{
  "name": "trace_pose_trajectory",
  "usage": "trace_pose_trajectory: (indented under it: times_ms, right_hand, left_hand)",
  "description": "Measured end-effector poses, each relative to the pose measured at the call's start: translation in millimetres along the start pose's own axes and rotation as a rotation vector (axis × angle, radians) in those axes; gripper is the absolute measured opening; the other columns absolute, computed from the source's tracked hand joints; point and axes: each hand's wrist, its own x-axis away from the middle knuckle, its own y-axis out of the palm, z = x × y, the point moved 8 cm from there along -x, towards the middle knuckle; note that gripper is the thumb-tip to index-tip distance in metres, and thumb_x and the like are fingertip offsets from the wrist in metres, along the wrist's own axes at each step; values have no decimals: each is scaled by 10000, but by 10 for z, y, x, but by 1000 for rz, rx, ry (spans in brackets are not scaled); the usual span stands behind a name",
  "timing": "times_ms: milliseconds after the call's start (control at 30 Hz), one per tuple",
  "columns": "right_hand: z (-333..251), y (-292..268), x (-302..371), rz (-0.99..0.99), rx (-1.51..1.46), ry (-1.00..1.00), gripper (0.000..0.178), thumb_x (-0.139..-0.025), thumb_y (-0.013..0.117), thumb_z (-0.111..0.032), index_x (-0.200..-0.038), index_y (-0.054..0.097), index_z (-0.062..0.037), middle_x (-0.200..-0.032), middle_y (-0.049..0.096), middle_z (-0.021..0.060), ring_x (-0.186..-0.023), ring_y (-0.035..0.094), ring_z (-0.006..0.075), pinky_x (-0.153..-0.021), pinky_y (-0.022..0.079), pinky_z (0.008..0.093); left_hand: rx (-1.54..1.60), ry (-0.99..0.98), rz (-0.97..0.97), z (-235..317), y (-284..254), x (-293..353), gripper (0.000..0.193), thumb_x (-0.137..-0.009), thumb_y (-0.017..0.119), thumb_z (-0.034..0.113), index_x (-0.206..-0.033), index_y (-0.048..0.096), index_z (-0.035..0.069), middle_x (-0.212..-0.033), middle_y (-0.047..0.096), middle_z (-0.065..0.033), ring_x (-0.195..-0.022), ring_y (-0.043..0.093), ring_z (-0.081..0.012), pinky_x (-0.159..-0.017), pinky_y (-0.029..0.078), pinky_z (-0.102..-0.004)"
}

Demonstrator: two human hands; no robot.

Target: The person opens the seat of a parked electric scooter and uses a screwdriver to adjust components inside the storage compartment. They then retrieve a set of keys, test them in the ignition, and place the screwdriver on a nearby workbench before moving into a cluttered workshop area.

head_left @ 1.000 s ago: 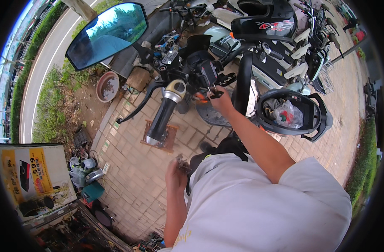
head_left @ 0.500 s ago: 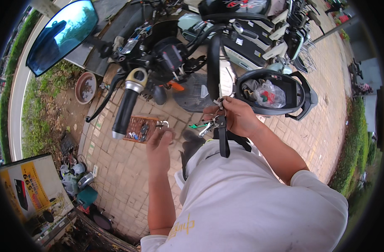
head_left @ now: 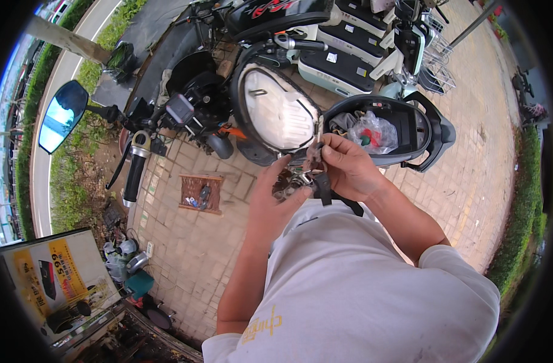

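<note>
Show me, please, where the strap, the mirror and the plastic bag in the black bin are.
Strap (head_left: 323,190), head view: its black lower part.
Mirror (head_left: 63,117), head view: middle of its glass.
Plastic bag (head_left: 382,129), head view: its crumpled middle.

Fully outdoors, soft daylight
Pretty much all tan brick paving (head_left: 192,260) underfoot, clipped hedge (head_left: 512,218) down the right, plus scruffy greenery (head_left: 68,181), a tree trunk (head_left: 71,41) and pale road (head_left: 42,181) off left.
</note>
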Motion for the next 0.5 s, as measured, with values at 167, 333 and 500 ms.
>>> trace_pose_trajectory:
  times_ms: [167,333,500]
  right_hand:
    - [-354,-307,241,-5,-37,-136,223,-976,554,-215,-1102,548,-31,-1006,624,69,-970,620,203,-901,493,377]
    - [-370,-587,455,-13,-144,-65,229,-979,549,-210,-1114,536,-26,-1099,617,88,-1004,615,218,-923,490,379]
    - [-368,-831,749,85,-157,-82,207,-949,595,-192,-1086,539,-48,-1044,603,80,-1045,592,214,-975,454,395]
  left_hand:
    - [310,-295,217,-250,305,202,511,-791,755,97,-1254,548,33,-1041,495,-48,-902,510,-109,-792,462,-257]
    - [118,-124,135,-159,776,143,328,-818,736,107,-1093,604,-13,-1005,499,-45,-877,493,-88,-745,444,-241]
    - [93,-309,38,-310,1202,126,296,-873,698,140,-1097,616,-36,-907,545,-20,-804,508,-84,-696,445,-244]
